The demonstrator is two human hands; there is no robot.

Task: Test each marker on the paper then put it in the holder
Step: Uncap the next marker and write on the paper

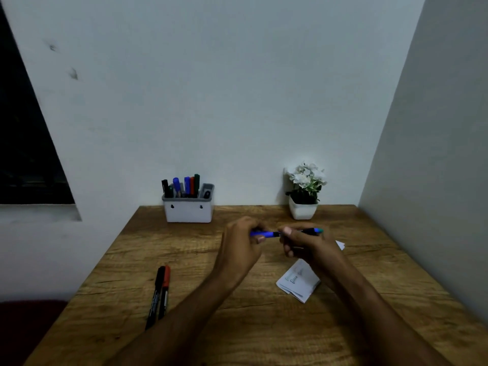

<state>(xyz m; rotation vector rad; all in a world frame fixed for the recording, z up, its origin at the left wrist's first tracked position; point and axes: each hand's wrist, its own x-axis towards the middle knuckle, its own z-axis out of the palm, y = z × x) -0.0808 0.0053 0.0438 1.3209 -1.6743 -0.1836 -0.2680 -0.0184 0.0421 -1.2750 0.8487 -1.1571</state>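
Nearest the camera, two bare forearms reach forward over the brown wood-grain table (264, 326). On the near left part of the table lie two markers side by side, touching or nearly so: a black-capped marker with a black barrel (155, 297) on the left and a red-capped marker with a black barrel (164, 291) on the right, both with caps pointing away from the person. To the right, partly under the right forearm, lies a folded white paper with handwritten scribbles (297, 282); another white corner of it shows beyond the right wrist.

Above the middle of the table, the two hands meet around a blue marker (266, 234) held level, crosswise to the view. The left hand (241, 247) is clenched on the blue end, with fingers curled around it. The right hand (307, 243) grips the darker part, whose teal-blue tip sticks out to the right past the fingers. Whether the cap is fully on or partly pulled off cannot be told.

Farther back, against the pale wall, a white rectangular plastic holder with a grey rim (188, 210) stands on the table's far edge, holding several upright markers in black, blue, red and green. To its right, well apart, stands a small white pot with white flowers and green leaves (303, 196).
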